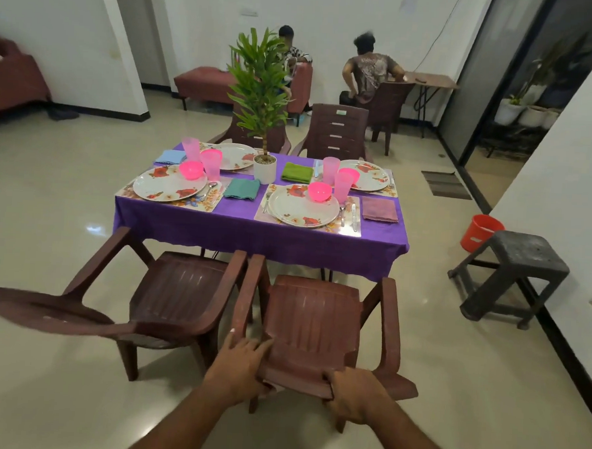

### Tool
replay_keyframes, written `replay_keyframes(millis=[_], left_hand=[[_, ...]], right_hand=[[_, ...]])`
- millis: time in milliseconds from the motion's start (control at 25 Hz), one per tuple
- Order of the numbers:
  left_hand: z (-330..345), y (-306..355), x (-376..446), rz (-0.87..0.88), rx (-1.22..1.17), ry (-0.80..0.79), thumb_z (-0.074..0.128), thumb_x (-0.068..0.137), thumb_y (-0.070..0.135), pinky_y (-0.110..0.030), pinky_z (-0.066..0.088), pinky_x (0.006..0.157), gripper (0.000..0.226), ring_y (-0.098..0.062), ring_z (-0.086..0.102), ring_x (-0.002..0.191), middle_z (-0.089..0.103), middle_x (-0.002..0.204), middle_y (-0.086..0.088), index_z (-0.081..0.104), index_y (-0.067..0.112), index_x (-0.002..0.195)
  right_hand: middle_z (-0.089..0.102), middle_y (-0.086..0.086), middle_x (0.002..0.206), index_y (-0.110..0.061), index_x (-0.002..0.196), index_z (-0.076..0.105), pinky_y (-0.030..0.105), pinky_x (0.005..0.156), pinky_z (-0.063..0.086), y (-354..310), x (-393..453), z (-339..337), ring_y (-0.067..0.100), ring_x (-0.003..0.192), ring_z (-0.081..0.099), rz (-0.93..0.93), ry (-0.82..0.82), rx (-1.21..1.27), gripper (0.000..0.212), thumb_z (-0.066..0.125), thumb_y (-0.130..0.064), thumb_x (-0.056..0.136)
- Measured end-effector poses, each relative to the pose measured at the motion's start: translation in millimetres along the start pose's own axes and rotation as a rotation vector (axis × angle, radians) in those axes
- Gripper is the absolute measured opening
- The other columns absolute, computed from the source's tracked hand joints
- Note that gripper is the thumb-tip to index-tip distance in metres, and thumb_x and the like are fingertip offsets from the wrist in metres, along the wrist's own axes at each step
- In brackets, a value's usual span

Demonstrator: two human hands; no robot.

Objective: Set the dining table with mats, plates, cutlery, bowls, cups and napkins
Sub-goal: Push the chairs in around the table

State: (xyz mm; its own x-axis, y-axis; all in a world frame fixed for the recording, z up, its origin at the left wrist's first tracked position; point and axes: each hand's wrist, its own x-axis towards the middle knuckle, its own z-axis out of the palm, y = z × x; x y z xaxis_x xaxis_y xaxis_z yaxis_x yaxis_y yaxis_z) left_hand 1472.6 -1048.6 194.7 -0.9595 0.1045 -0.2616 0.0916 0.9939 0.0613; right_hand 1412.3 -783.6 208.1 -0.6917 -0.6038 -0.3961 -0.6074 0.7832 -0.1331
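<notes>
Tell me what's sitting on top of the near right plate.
A pink bowl sits on the far part of the near right plate. What the bowl holds can't be seen from here, nor the plate beneath it.

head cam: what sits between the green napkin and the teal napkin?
Bare purple tablecloth only in the head view. The green napkin lies farther back, the teal napkin nearer; the white plant pot stands just left of that gap.

Plant (264,167) mid-table (240,221); chairs (312,321) before.
</notes>
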Motion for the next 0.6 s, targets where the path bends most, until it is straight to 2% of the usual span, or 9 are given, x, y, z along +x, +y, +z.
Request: replay_keyframes(millis=[40, 120, 240, 320, 400, 480, 600], left_hand=[[-3.8, 4.8, -3.1, 0.045, -0.005, -0.021, 0.041, 0.075, 0.091, -0.050, 0.005, 0.126, 0.109, -0.019, 0.032, 0.148, 0.040, 0.156, 0.001, 0.017, 0.030, 0.161], [-16.0, 23.4, -5.4, 0.146, -0.088, 0.009, 0.018, 0.070, 0.102, -0.047, 0.004, 0.126, 0.116, -0.017, 0.024, 0.152, 0.032, 0.162, 0.000, 0.010, 0.032, 0.163], [-26.3, 46.2, 11.5, 0.267, -0.173, 0.119, -0.005, 0.078, 0.091, -0.044, 0.004, 0.127, 0.101, -0.014, 0.017, 0.154, 0.026, 0.166, 0.002, 0.002, 0.036, 0.162], [-27.0, 70.9, 27.7, 0.329, -0.167, 0.134, -0.003, 0.091, 0.081, -0.045, 0.000, 0.128, 0.085, -0.011, 0.007, 0.156, 0.018, 0.169, 0.005, 0.000, 0.034, 0.162], [-29.7, 88.6, 40.1, 0.357, -0.160, 0.150, 0.003, 0.099, 0.072, -0.043, -0.007, 0.127, 0.075, -0.009, -0.003, 0.156, 0.009, 0.170, 0.005, -0.001, 0.031, 0.162], [-39.5, 123.3, 63.0, 0.415, -0.122, 0.146, 0.002, 0.101, 0.070, -0.042, -0.009, 0.126, 0.075, -0.009, -0.008, 0.155, 0.004, 0.171, 0.005, 0.001, 0.029, 0.163], [-50.6, 161.3, 86.4, 0.480, -0.131, 0.215, -0.001, 0.099, 0.071, -0.044, -0.005, 0.127, 0.078, -0.008, -0.009, 0.156, 0.004, 0.171, 0.006, 0.006, 0.026, 0.163]], right_hand=[[0.066, 0.000, 0.126, -0.029, 0.129, 0.054, 0.039, 0.093, 0.048, -3.7, -4.5, -0.6, 0.026, 0.108, 0.063, 0.015, 0.031, 0.061, 0.058, 0.043, -0.065, 0.085], [0.056, -0.011, 0.140, -0.037, 0.146, 0.042, 0.034, 0.102, 0.041, -3.8, -19.8, -2.0, 0.015, 0.122, 0.055, 0.050, 0.127, 0.161, 0.075, 0.038, -0.082, 0.087], [0.053, -0.015, 0.142, -0.038, 0.149, 0.039, 0.025, 0.104, 0.034, -5.7, -43.6, -1.8, 0.006, 0.126, 0.049, 0.226, 0.354, 0.294, 0.076, 0.030, -0.084, 0.089], [0.051, -0.012, 0.147, -0.035, 0.149, 0.040, 0.029, 0.113, 0.031, 9.4, -62.1, 0.7, 0.008, 0.133, 0.046, 0.335, 0.458, 0.302, 0.079, 0.020, -0.083, 0.089], [0.042, -0.008, 0.157, -0.031, 0.153, 0.036, 0.034, 0.122, 0.022, 29.0, -73.4, 3.7, 0.010, 0.144, 0.037, 0.429, 0.486, 0.272, 0.085, 0.010, -0.082, 0.090], [0.034, -0.007, 0.162, -0.030, 0.157, 0.030, 0.037, 0.126, 0.014, 58.8, -94.1, 12.1, 0.011, 0.150, 0.027, 0.551, 0.541, 0.284, 0.081, 0.009, -0.077, 0.094], [0.025, -0.007, 0.166, -0.029, 0.160, 0.024, 0.038, 0.127, 0.005, 91.3, -110.0, 11.6, 0.010, 0.154, 0.017, 0.620, 0.550, 0.292, 0.071, 0.015, -0.068, 0.101]])
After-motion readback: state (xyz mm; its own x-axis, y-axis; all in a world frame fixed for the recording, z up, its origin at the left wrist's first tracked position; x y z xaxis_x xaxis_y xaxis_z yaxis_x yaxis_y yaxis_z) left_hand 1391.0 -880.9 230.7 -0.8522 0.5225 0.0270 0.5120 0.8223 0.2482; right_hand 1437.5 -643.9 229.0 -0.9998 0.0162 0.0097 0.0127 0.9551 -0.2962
